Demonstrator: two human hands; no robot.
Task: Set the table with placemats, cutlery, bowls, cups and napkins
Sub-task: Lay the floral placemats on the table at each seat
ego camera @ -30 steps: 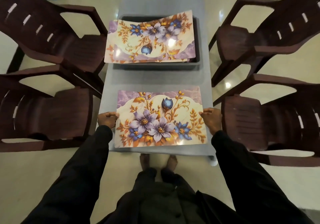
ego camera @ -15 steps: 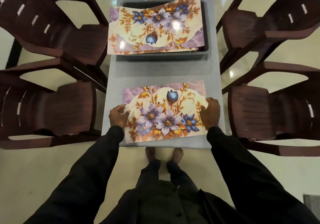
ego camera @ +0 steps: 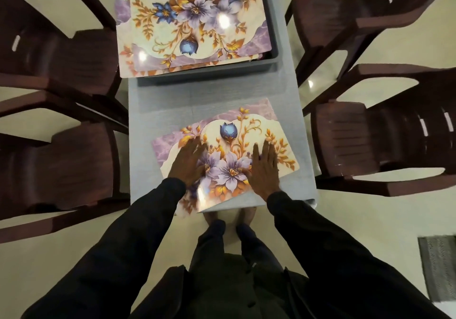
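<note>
**Well, both hands flat on the placemat [ego camera: 246,131]**

Your left hand [ego camera: 188,162] and right hand [ego camera: 264,168] rest side by side on the floral mat, fingers straight and close together, gripping nothing. It lies askew at the near end of the grey table [ego camera: 214,96], one near corner jutting over the edge. Farther up, a stack of matching placemats [ego camera: 195,27] sits on a grey bin [ego camera: 271,57]. Dark brown chairs [ego camera: 74,160] flank both sides.

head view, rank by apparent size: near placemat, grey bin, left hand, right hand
1. near placemat and grey bin: these look alike. The bin is farther away and largely covered by stacked placemats, so I can't rank them.
2. left hand and right hand: both lie flat on the near placemat and look alike in size.
</note>
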